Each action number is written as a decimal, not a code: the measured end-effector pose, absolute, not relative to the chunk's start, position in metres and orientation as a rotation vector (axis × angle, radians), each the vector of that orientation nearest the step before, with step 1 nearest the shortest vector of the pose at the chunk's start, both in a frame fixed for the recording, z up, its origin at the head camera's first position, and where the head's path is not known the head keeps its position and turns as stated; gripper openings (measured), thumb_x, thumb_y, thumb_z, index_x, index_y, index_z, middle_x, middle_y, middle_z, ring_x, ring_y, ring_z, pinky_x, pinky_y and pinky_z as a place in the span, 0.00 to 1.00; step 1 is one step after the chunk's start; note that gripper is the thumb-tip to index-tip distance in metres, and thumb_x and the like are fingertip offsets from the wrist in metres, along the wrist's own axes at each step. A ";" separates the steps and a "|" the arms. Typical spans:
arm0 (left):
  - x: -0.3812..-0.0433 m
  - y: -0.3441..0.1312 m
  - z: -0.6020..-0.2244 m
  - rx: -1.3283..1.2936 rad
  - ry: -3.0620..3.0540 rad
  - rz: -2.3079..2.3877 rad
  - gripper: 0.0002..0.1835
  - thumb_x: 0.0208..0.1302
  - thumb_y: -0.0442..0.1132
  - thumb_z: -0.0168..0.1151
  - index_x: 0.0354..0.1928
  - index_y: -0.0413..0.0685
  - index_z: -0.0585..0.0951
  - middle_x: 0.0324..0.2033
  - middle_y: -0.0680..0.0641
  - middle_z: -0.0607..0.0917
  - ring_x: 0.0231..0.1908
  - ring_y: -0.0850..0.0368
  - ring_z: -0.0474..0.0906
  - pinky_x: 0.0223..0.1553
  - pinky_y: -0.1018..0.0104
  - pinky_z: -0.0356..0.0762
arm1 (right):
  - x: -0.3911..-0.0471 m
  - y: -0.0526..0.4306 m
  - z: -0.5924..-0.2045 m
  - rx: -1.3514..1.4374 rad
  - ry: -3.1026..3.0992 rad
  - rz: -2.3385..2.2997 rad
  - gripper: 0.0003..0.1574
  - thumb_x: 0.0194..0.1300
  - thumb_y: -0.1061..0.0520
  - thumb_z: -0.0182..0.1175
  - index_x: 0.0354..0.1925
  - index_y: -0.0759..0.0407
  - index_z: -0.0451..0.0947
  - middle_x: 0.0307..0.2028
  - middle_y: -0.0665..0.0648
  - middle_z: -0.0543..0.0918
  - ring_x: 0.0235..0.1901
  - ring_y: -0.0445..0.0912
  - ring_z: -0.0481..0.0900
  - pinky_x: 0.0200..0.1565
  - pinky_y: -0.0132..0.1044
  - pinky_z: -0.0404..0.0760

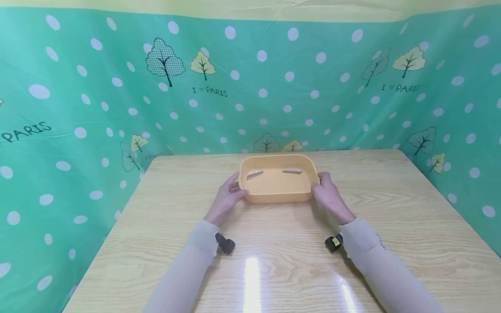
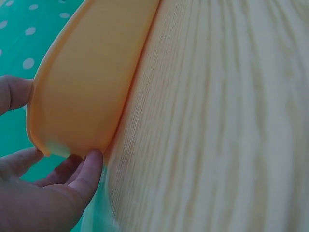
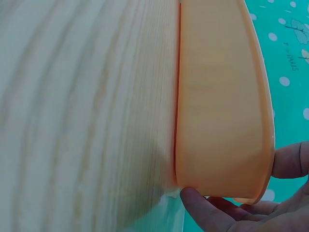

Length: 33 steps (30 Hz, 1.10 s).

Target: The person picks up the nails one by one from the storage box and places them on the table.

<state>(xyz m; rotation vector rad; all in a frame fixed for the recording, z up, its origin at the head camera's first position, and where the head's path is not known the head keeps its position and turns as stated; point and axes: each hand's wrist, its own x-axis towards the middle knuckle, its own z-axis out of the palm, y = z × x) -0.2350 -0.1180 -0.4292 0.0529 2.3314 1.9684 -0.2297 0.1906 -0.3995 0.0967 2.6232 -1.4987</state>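
- Orange tray (image 1: 278, 198) sits straight ahead of us on the wooden table (image 1: 282, 230), near its far edge, its long axis running left to right across our front.
- Our left hand (image 1: 226, 198) grips its left end and our right hand (image 1: 330, 199) its right end, thumbs at the near corners; neither hand is nearer, as the tray lies directly between them.
- Inside it we see two thin pieces (image 1: 292, 172), apart from each other, too small to identify.
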 end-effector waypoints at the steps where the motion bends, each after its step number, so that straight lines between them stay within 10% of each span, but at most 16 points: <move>1: -0.235 -0.119 -0.430 0.052 2.331 1.970 0.43 0.55 0.40 0.68 0.72 0.60 0.60 0.62 0.37 0.70 0.60 0.43 0.69 0.60 0.50 0.70 | -0.230 0.190 -0.399 0.102 2.613 -1.510 0.38 0.64 0.57 0.38 0.70 0.66 0.43 0.64 0.71 0.62 0.60 0.59 0.64 0.59 0.54 0.67; 18: -0.230 -0.126 -0.427 0.028 2.356 1.964 0.43 0.54 0.41 0.67 0.72 0.58 0.60 0.62 0.38 0.71 0.60 0.43 0.70 0.61 0.49 0.68 | -0.231 0.183 -0.401 0.097 2.609 -1.483 0.40 0.64 0.56 0.38 0.71 0.66 0.41 0.55 0.69 0.68 0.41 0.60 0.74 0.34 0.41 0.76; 33: -0.233 -0.125 -0.428 0.075 2.284 2.022 0.43 0.56 0.38 0.67 0.72 0.56 0.59 0.61 0.34 0.71 0.60 0.40 0.70 0.60 0.50 0.70 | -0.231 0.187 -0.400 0.125 2.613 -1.529 0.41 0.64 0.55 0.42 0.71 0.65 0.43 0.64 0.71 0.61 0.62 0.60 0.63 0.64 0.57 0.61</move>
